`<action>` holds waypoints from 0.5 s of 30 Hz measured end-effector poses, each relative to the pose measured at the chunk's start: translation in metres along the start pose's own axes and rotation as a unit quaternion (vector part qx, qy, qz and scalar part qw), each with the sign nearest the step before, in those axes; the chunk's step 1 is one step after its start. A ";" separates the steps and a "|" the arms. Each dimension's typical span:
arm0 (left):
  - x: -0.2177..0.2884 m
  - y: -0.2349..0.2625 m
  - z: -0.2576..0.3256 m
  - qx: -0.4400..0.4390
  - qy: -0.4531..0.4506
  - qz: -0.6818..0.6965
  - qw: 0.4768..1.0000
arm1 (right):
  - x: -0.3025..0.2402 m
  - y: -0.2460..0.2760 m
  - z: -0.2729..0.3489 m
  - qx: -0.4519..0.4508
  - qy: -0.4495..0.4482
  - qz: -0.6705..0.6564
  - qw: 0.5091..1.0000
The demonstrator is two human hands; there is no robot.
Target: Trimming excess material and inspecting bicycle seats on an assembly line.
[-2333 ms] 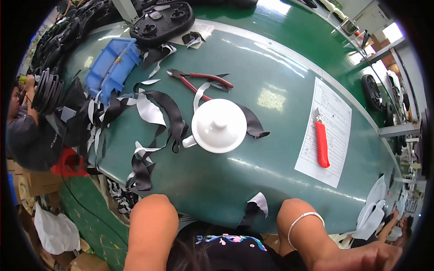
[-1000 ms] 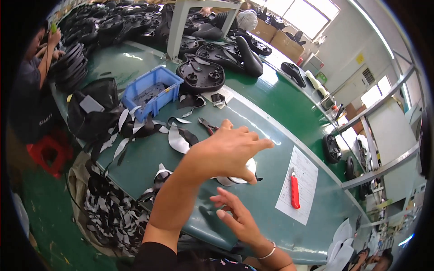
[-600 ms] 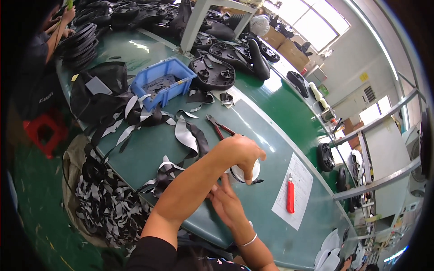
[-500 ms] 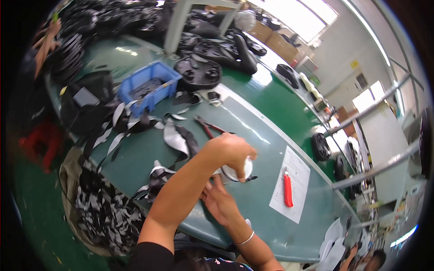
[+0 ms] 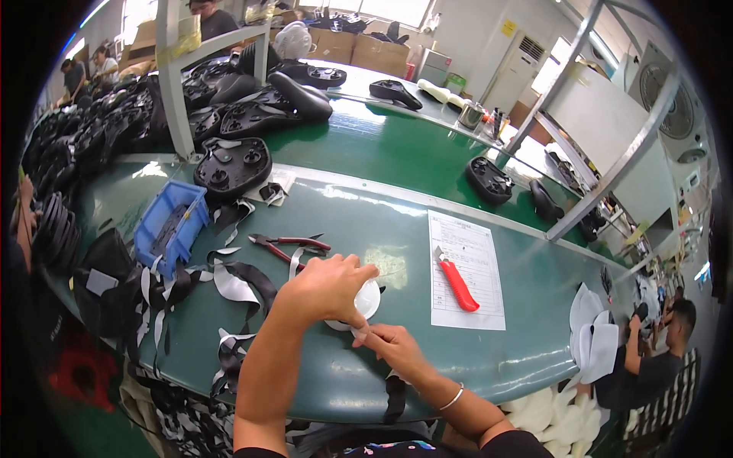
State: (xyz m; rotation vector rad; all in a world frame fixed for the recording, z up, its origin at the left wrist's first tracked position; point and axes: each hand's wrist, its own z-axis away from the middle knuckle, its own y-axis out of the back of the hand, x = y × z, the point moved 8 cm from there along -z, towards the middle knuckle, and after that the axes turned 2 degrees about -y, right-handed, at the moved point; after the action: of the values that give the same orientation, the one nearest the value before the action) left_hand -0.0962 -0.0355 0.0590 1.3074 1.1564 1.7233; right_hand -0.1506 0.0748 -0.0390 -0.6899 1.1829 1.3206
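My left hand point(image 5: 327, 290) curls over a white round disc-like thing point(image 5: 368, 301), thumb pointing down and fingers around its upper side. My right hand point(image 5: 393, 347) meets the left thumb just below the disc. Its fingers are pinched together, and what lies between them is too small to make out. Below the right hand, a black strip point(image 5: 394, 399) hangs at the table's near edge. Pliers with red handles point(image 5: 281, 244) lie just beyond my left hand. A red-handled knife point(image 5: 460, 288) rests on a printed sheet point(image 5: 489, 305) to the right.
Black and white scrap strips point(image 5: 237, 286) lie left of my arm, near a blue bin point(image 5: 169, 229). A black bicycle saddle point(image 5: 233, 166) sits behind. More saddles are heaped far left. White pads point(image 5: 594, 336) lie at the right edge, near a seated person point(image 5: 664, 351).
My view has levelled and turned, so the table appears rotated. Both hands stay close together at the white disc; my right hand has gone from open fingers to a pinch by the left thumb.
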 end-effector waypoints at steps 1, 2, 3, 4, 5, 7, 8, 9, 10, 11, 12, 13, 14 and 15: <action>0.001 -0.003 -0.001 0.031 -0.019 -0.011 0.999 | -0.002 0.007 -0.002 0.011 0.036 0.039 0.999; 0.003 -0.002 0.000 0.063 -0.036 -0.020 0.997 | -0.005 0.013 -0.004 0.019 0.071 0.079 0.994; 0.002 -0.007 -0.002 0.046 -0.029 -0.030 0.998 | -0.005 0.020 -0.005 0.032 0.070 0.122 0.990; 0.002 -0.009 -0.003 0.044 -0.028 -0.035 0.998 | -0.007 0.023 -0.007 0.032 0.073 0.118 0.990; 0.003 -0.009 -0.004 0.049 -0.020 -0.038 0.998 | -0.013 0.028 -0.008 0.039 0.080 0.104 0.991; 0.007 -0.008 -0.006 0.051 -0.011 -0.042 0.998 | -0.014 0.033 -0.010 0.039 0.091 0.081 0.992; 0.009 -0.006 -0.006 0.036 0.014 -0.033 0.999 | -0.015 0.034 -0.010 0.037 0.092 0.078 0.992; 0.007 -0.007 -0.006 0.021 0.040 -0.023 0.999 | -0.011 0.030 -0.010 -0.003 0.063 0.013 0.998; 0.006 -0.008 -0.008 0.019 0.044 -0.025 0.999 | -0.006 0.024 -0.011 -0.044 0.033 -0.053 0.997; 0.008 -0.007 -0.007 0.033 0.037 -0.017 0.999 | -0.002 0.022 -0.011 -0.048 0.034 -0.058 0.997; 0.009 -0.006 -0.008 0.047 0.031 -0.010 0.998 | 0.001 0.022 -0.010 -0.028 0.058 -0.055 0.996; 0.009 -0.006 -0.008 0.041 0.036 -0.012 0.998 | 0.002 0.023 -0.009 -0.008 0.081 -0.054 0.995; 0.009 -0.003 -0.006 0.039 0.044 -0.005 0.998 | 0.005 0.022 -0.010 -0.013 0.078 -0.064 0.995; 0.009 -0.001 -0.005 0.038 0.052 0.002 0.998 | 0.004 0.027 -0.009 0.004 0.092 -0.038 0.995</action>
State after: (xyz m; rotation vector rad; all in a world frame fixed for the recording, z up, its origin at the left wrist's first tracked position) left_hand -0.1031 -0.0287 0.0605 1.2777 1.2898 1.7841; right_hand -0.1791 0.0727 -0.0397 -0.8576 1.2953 1.2087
